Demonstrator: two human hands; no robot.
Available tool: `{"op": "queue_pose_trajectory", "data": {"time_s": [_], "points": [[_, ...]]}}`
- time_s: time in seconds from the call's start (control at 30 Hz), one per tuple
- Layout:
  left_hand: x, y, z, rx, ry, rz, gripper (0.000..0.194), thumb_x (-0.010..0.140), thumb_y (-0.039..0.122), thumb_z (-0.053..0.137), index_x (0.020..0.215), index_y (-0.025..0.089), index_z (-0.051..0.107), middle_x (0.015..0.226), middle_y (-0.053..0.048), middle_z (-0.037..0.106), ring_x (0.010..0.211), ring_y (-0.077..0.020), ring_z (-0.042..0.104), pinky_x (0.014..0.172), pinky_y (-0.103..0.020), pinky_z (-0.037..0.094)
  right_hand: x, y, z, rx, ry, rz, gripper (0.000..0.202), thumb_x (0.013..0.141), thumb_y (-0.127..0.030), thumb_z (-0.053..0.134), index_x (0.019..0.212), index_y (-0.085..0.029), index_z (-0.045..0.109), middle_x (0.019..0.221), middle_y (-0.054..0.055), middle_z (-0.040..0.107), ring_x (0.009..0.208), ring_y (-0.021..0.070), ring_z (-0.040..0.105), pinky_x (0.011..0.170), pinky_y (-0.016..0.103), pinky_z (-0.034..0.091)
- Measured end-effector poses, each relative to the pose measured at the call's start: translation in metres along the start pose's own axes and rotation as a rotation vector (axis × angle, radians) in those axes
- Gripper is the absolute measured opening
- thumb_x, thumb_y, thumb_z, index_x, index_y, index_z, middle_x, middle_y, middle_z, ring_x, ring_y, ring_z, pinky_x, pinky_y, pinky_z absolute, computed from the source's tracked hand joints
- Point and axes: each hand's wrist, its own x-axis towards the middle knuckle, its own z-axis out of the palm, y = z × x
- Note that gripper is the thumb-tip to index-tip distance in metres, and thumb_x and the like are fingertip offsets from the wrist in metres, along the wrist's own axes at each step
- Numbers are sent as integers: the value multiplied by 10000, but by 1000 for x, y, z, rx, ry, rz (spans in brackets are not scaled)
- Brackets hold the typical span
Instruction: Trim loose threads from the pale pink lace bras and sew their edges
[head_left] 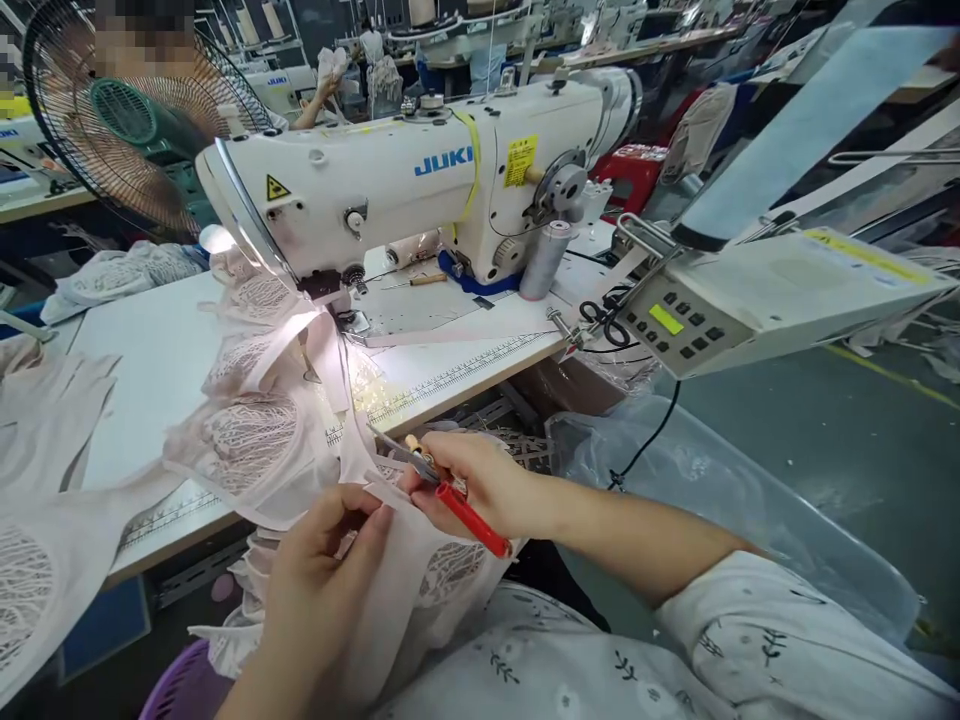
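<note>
My left hand (326, 570) pinches the edge of a pale pink lace bra piece (255, 445) in front of the table edge. Close to its right, my right hand (480, 485) is closed around small scissors (471, 518) with a red handle, their blades pointing up and left beside the fabric. A wooden-tipped tool also shows between the right fingers. More pink pieces run in a chain from my hands up to the needle area of a white sewing machine (360, 200).
A white table (142, 350) carries more garments at left. A control box (750, 300) and a clear plastic bag (720, 500) are at right. A fan (150, 120) and a person stand behind; a purple basket (184, 685) is below.
</note>
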Motion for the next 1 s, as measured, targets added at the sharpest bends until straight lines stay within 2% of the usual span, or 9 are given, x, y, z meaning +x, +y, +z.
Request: {"op": "queue_pose_trajectory", "data": {"time_s": [0.2, 0.33, 0.4, 0.47, 0.53, 0.6, 0.7, 0.8, 1.0], "points": [[-3, -1, 9, -48, 36, -36, 191, 767, 378, 592, 704, 205, 543, 636, 19, 564, 576, -114, 500, 455, -207, 330, -4, -1, -1, 52, 25, -8, 240, 805, -338, 578, 701, -194, 417, 677, -10, 532, 570, 97, 471, 547, 222, 411], [0, -8, 10, -53, 38, -48, 166, 749, 355, 615, 738, 209, 538, 633, 27, 569, 575, -118, 526, 518, -216, 415, -4, 0, -1, -18, 64, -74, 221, 822, -368, 587, 784, -187, 467, 684, -12, 529, 580, 101, 456, 559, 222, 413], [3, -10, 8, -97, -13, -19, 180, 744, 348, 633, 830, 210, 555, 715, 9, 625, 672, -145, 595, 610, -236, 482, -5, 2, -1, -34, 57, -95, 202, 833, -360, 569, 803, -190, 464, 717, -4, 542, 593, 102, 470, 566, 220, 426], [6, -11, 5, -123, -120, 7, 209, 760, 352, 621, 908, 210, 581, 798, -15, 673, 769, -174, 632, 689, -266, 511, -5, 3, 0, -45, 39, -123, 163, 825, -311, 565, 801, -193, 455, 744, 4, 550, 612, 105, 490, 574, 217, 436], [7, -11, 2, -50, -213, 12, 180, 789, 366, 584, 854, 204, 628, 771, -20, 687, 752, -188, 633, 690, -281, 508, -6, 4, 0, -57, 19, -149, 132, 803, -259, 570, 800, -194, 455, 743, 3, 548, 625, 108, 500, 585, 218, 443], [7, -11, 1, 44, -227, 25, 210, 802, 373, 556, 724, 201, 646, 674, -10, 662, 683, -187, 613, 643, -275, 491, -6, 5, 0, -62, 11, -154, 113, 796, -233, 566, 807, -195, 461, 740, 1, 548, 624, 109, 502, 588, 219, 444], [4, -9, 1, 78, -93, 65, 228, 798, 356, 550, 661, 204, 650, 634, 2, 633, 639, -167, 581, 610, -255, 464, -7, 6, -3, -56, -11, -117, 137, 803, -263, 584, 806, -196, 464, 755, 3, 557, 629, 108, 507, 578, 214, 441], [0, -5, 2, 42, 57, 40, 188, 789, 323, 555, 665, 211, 640, 673, 7, 633, 641, -154, 567, 613, -244, 458, -10, 7, -8, -62, -30, -43, 173, 790, -301, 616, 799, -190, 483, 750, 5, 561, 634, 114, 507, 568, 216, 434], [-4, -6, -1, -44, 180, -65, 144, 788, 327, 603, 690, 221, 606, 676, 22, 608, 660, -149, 552, 611, -233, 458, -22, 10, -16, -12, -8, 71, 132, 785, -279, 596, 798, -176, 514, 737, 14, 585, 627, 114, 508, 600, 236, 432]]}}
